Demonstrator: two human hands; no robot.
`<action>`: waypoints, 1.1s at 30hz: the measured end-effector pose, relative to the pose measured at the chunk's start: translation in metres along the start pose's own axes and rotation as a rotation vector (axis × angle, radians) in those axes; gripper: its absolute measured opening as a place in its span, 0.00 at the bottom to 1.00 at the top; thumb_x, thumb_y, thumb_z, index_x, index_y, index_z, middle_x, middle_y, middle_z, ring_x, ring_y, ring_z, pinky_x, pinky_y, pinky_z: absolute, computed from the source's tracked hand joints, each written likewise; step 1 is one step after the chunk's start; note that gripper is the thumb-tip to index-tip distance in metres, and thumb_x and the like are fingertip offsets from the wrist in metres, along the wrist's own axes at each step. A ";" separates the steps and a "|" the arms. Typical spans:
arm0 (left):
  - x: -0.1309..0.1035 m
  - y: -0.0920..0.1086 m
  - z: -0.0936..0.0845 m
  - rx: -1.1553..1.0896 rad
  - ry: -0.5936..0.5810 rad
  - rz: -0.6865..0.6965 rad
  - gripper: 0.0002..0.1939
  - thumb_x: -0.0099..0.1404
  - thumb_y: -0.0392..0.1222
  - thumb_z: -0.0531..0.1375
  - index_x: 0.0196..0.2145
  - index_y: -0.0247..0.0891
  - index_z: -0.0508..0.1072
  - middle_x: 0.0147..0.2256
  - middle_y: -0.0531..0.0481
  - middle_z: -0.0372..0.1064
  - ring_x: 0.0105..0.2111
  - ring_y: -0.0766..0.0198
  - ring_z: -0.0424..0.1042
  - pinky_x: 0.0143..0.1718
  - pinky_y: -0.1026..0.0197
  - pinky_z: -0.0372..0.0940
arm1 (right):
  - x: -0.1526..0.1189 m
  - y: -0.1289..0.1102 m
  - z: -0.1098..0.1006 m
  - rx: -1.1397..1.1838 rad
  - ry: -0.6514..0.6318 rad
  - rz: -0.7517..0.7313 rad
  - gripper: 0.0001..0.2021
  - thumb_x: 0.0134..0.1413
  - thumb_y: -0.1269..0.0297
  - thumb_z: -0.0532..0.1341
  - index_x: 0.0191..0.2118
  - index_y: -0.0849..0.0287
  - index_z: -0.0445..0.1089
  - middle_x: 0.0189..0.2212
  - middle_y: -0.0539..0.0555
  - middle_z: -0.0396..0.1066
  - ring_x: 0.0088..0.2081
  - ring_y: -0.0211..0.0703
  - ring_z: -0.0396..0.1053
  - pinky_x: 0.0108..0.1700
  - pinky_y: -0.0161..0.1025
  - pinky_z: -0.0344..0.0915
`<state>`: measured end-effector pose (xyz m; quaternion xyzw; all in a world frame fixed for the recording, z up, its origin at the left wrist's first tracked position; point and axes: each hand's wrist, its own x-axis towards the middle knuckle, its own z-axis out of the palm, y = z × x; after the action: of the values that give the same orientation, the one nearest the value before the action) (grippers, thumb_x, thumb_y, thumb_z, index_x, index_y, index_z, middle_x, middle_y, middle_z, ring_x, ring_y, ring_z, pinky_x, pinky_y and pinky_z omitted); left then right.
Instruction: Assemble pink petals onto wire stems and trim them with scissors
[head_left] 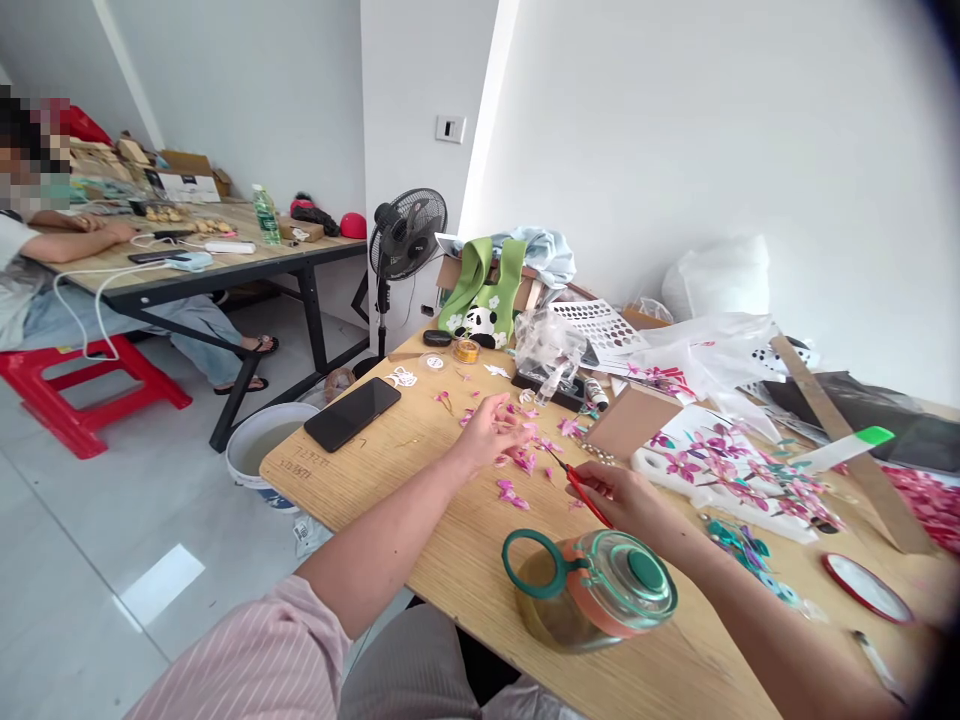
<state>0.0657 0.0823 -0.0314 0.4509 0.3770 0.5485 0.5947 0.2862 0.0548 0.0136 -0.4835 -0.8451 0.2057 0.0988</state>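
Observation:
Over the wooden table, my left hand point(489, 438) is pinched closed among pink flower petals; what its fingertips hold is too small to make out. My right hand point(611, 490) grips red-handled pliers point(576, 480), whose dark tip points toward the left fingertips. Loose pink petals point(511, 493) lie below and around both hands. Just right of the right hand, pink flowers on stems point(720, 460) rest on a white foam block point(667, 468). Nearest my body, a jug with a green lid point(596, 590) stands below the right wrist.
A black phone point(352, 413) lies near the left table edge point(300, 485). Behind are a green panda bag point(484, 290), plastic wrap and a black box. A red-rimmed lid point(866, 588) lies right. A bucket point(262, 450) and fan point(409, 235) stand left; another person sits beyond.

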 end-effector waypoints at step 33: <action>0.001 -0.009 0.002 -0.235 -0.042 -0.332 0.09 0.52 0.37 0.67 0.28 0.27 0.74 0.25 0.46 0.73 0.20 0.71 0.68 0.22 0.67 0.63 | 0.015 -0.007 0.043 0.132 0.188 0.105 0.20 0.53 0.47 0.53 0.32 0.58 0.72 0.20 0.52 0.71 0.21 0.41 0.65 0.24 0.36 0.58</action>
<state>0.0702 0.0833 -0.0392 0.3211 0.3671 0.4737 0.7333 0.2578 0.0536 -0.0226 -0.5367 -0.7901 0.2197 0.1984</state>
